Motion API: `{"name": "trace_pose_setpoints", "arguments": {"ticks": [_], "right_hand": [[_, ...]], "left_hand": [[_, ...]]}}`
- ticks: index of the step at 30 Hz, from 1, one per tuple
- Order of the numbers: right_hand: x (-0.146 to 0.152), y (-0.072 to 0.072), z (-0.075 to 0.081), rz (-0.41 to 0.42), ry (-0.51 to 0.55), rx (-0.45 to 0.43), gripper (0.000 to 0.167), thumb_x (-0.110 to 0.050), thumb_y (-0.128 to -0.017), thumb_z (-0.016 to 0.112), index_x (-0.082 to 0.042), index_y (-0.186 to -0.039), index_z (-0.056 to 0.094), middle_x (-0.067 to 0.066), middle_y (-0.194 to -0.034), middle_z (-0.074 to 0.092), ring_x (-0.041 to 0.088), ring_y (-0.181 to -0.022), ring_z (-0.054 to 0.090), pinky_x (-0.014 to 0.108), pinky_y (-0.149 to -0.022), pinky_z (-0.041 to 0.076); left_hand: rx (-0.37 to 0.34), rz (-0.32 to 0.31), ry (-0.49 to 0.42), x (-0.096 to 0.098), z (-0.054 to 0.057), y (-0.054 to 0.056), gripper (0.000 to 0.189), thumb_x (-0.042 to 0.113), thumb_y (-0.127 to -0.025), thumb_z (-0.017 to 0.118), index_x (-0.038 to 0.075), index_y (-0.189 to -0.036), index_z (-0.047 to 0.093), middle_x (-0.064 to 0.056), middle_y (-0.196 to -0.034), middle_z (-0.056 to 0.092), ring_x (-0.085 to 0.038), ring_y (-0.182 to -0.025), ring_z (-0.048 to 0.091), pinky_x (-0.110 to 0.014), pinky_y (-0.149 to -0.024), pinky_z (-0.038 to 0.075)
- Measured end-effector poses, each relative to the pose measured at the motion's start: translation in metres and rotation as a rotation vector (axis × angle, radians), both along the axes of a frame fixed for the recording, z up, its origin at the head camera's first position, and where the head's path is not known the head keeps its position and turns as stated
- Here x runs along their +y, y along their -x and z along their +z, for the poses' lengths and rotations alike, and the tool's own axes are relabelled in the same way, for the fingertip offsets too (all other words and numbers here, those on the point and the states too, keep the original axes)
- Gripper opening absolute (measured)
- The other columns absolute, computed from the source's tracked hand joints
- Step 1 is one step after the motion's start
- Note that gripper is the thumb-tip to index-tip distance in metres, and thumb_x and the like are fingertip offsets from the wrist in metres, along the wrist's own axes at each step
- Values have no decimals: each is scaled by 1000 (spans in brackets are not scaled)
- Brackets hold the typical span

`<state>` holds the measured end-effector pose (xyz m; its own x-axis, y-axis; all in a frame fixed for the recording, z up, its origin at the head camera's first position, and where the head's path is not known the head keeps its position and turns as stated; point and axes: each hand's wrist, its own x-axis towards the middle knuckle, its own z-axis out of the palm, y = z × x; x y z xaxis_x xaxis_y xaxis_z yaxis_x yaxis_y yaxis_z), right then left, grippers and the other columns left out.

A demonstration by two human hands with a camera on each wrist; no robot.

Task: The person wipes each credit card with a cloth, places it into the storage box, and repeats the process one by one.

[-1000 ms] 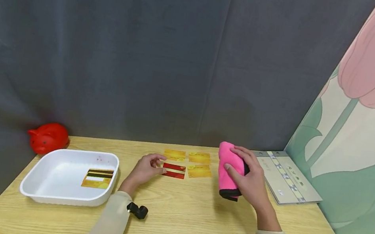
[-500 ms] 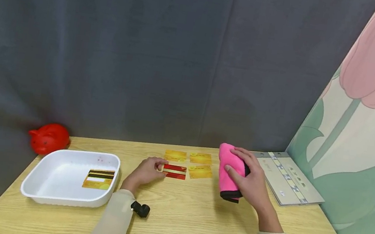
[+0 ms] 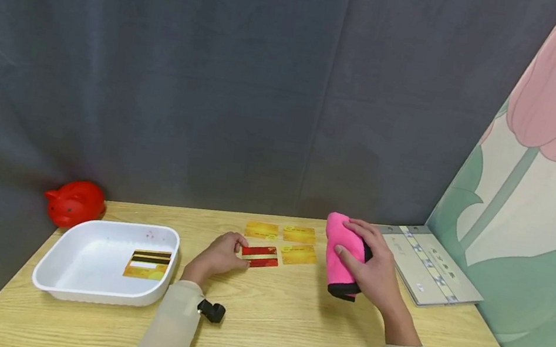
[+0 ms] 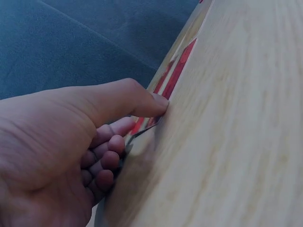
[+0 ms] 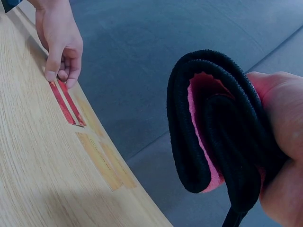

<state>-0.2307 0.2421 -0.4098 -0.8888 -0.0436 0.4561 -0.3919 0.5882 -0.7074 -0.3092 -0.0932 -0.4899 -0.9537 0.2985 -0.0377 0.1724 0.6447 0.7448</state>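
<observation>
A red pig figure [image 3: 74,205] sits behind a white tray [image 3: 83,265], then the left hand [image 3: 220,256] has its fingers pinching the left end of a red card [image 3: 262,256] on the desk [image 3: 261,331] beside three yellow cards [image 3: 299,255], while the right hand [image 3: 376,270] grips a folded pink cloth [image 3: 340,256] near a pale folder [image 3: 437,273].
</observation>
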Motion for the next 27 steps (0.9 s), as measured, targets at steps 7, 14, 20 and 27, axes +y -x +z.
{"name": "trace_pose_setpoints", "arguments": {"ticks": [7,14,20,27], "right_hand": [[-1,-1,1,-1,-3,-1,52,-20,-93,78,-18,-142,62,10,-151,52,34,-131,53,14,-91,46],[0,1,1,2,-12,4,52,-20,-93,78,-18,-142,62,11,-150,52,35,-132,53,14,-92,45],[0,-1,-1,1,-16,6,52,-20,-92,79,-18,-141,63,10,-150,53,35,-132,53,17,-94,44],[-3,-1,-1,13,-3,28,51,-19,-92,79,-19,-140,63,9,-149,54,30,-132,52,16,-94,44]], "left_hand": [[13,16,-32,-2,-4,-4,44,18,-85,84,7,-117,56,-7,-107,55,-20,-95,49,-37,-84,45],[-12,5,-122,-4,-7,-3,42,11,-90,77,10,-119,47,-6,-93,54,-17,-80,47,-31,-71,41],[50,6,-232,-4,-7,-4,34,1,-94,68,9,-118,45,-9,-92,70,-14,-77,59,-25,-69,47],[126,18,-399,3,22,-16,30,4,-99,65,12,-125,50,-6,-83,64,-20,-76,65,-27,-69,53]]}}
